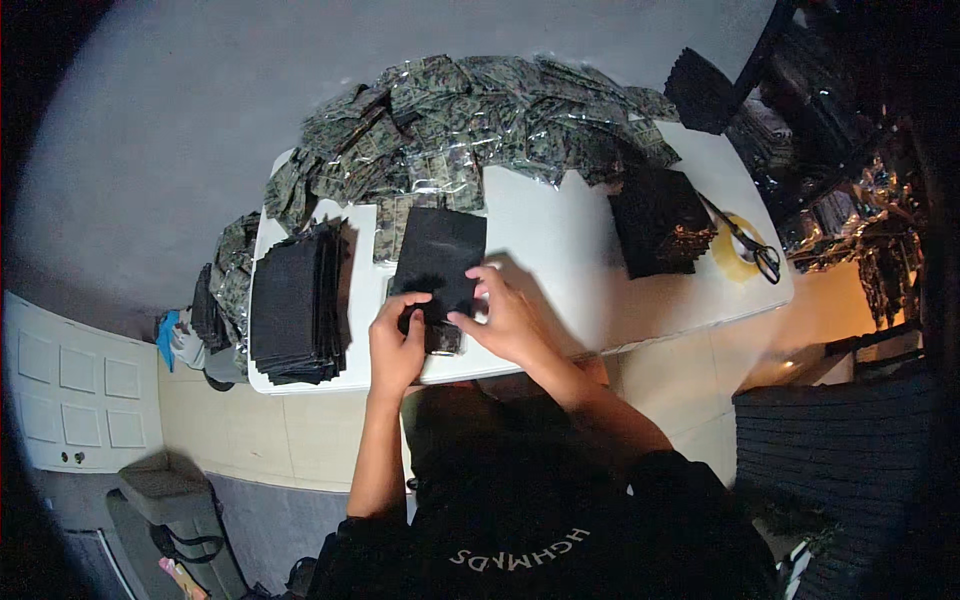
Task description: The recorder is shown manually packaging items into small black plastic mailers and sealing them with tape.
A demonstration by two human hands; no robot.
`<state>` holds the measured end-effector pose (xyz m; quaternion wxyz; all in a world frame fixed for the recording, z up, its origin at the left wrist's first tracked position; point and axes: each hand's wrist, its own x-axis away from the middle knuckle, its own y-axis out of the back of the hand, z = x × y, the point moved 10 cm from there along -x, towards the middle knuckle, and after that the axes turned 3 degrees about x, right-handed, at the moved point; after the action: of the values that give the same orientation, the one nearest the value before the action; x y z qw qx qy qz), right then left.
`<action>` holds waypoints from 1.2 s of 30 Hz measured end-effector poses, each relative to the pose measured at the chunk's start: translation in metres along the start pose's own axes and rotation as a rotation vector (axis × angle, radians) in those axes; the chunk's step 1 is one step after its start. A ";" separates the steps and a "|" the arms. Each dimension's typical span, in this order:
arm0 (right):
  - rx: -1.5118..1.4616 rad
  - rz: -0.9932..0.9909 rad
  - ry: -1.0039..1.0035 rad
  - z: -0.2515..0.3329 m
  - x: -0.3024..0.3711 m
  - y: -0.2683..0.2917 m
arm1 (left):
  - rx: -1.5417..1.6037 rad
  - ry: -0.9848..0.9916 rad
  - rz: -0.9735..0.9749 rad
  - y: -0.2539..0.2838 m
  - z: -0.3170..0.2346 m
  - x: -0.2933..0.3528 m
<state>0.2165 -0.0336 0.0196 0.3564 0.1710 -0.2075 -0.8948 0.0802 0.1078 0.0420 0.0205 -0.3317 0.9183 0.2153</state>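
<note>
A flat black rectangular panel (443, 245), seemingly fabric, lies tilted slightly at the table's near middle. My left hand (397, 338) is closed at its lower left corner, thumb and forefinger bent toward each other on it. My right hand (508, 318) grips its lower right side, the thumb low on the panel and the forefinger higher along the edge. Beneath the panel's near end, a shiny dark piece (443, 339) shows between my hands. Part of a camouflage packet (388, 232) sticks out at the panel's upper left.
A tall stack of black panels (297, 305) stands left on the white table (560, 285). Camouflage packets in clear plastic (480, 115) are heaped along the far side. At right lie more black panels (655, 222), scissors (762, 258) and a yellowish tape roll (732, 262). Packed shelving (820, 130) stands beyond.
</note>
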 end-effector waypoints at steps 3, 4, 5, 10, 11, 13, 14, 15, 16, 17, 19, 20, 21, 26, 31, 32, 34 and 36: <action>-0.017 0.024 -0.144 -0.015 -0.015 -0.014 | -0.263 -0.231 -0.227 0.026 -0.013 0.003; -0.015 0.026 -0.144 -0.019 -0.019 -0.017 | -0.261 -0.229 -0.228 0.029 -0.009 0.005; -0.035 -0.004 -0.102 -0.018 -0.022 -0.016 | -0.228 -0.122 -0.254 0.036 0.006 0.005; -0.322 0.058 0.004 -0.015 -0.030 -0.008 | -0.063 0.101 -0.210 0.046 0.024 -0.007; -0.375 0.081 0.010 -0.011 -0.029 -0.002 | 0.002 0.093 -0.219 0.047 0.027 -0.010; -0.427 0.138 0.076 0.015 -0.029 0.020 | 0.080 0.096 -0.217 0.052 0.028 -0.016; -0.484 0.195 0.138 0.034 -0.029 0.032 | 0.152 0.100 -0.210 0.054 0.030 -0.020; -0.525 0.294 0.112 0.049 -0.026 0.042 | 0.340 0.162 -0.171 0.050 0.041 -0.025; -0.513 0.283 0.102 0.059 -0.025 0.061 | 0.474 0.319 -0.125 0.040 0.034 -0.027; -0.471 0.354 0.167 0.081 -0.023 0.066 | 0.588 0.356 -0.078 0.035 0.039 -0.028; -0.382 0.430 0.295 0.095 -0.020 0.070 | 0.710 0.390 -0.024 0.025 0.033 -0.031; -0.378 0.432 0.296 0.095 -0.020 0.073 | 0.731 0.417 0.079 0.009 0.028 -0.027; -0.378 0.521 0.244 0.092 -0.018 0.069 | 0.750 0.440 0.182 -0.004 0.021 -0.024; -0.153 0.299 0.197 0.053 -0.029 0.091 | 0.713 0.340 0.192 -0.014 0.031 -0.023; -0.248 0.092 -0.090 -0.012 -0.038 0.121 | 0.613 0.194 -0.053 0.008 0.012 -0.029; -0.250 0.091 -0.091 -0.019 -0.038 0.123 | 0.611 0.169 -0.077 0.006 0.009 -0.031; -0.221 -0.020 -0.130 -0.015 -0.038 0.139 | 0.607 0.148 -0.096 0.004 0.007 -0.032; -0.248 -0.069 -0.097 -0.023 -0.042 0.143 | 0.575 0.150 -0.077 -0.002 0.005 -0.035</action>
<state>0.3368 -0.1044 0.0771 0.3336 0.0891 -0.1063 -0.9325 0.1080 0.1297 0.0426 0.0537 -0.3617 0.9273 -0.0797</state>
